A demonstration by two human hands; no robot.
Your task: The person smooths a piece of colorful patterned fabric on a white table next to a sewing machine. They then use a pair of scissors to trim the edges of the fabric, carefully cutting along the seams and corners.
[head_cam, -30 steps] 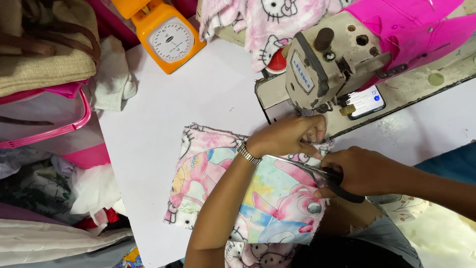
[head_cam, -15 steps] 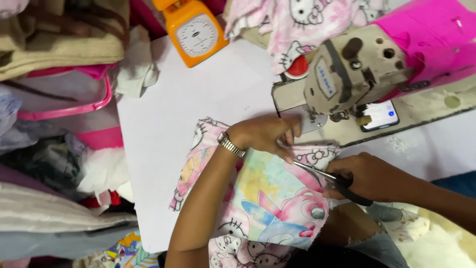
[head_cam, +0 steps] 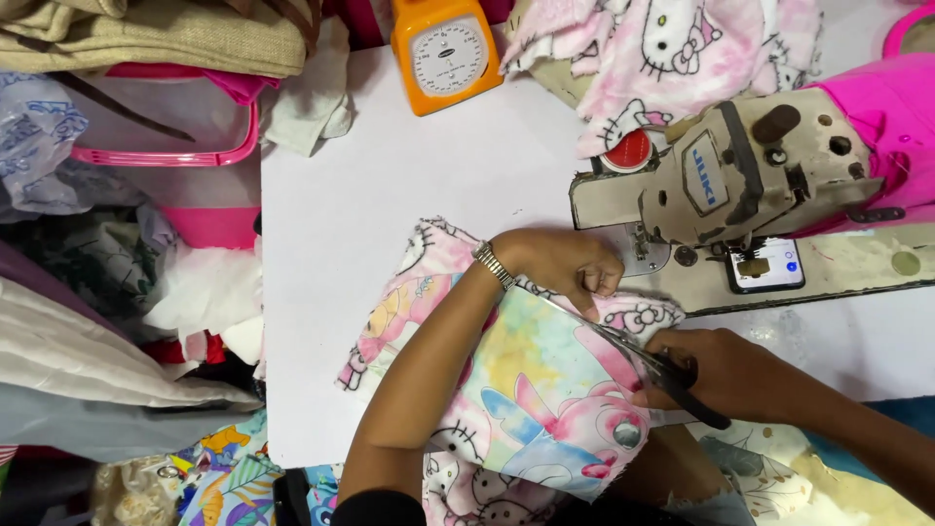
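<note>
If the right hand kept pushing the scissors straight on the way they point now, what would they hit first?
Likely the left hand. The right hand aims the scissors up-left along the printed fabric, toward the left fingers pinching its edge. Depth is unclear.

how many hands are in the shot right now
2. The left hand pinches the cartoon-print fabric beside the sewing machine; the right hand holds scissors at its edge.
</note>
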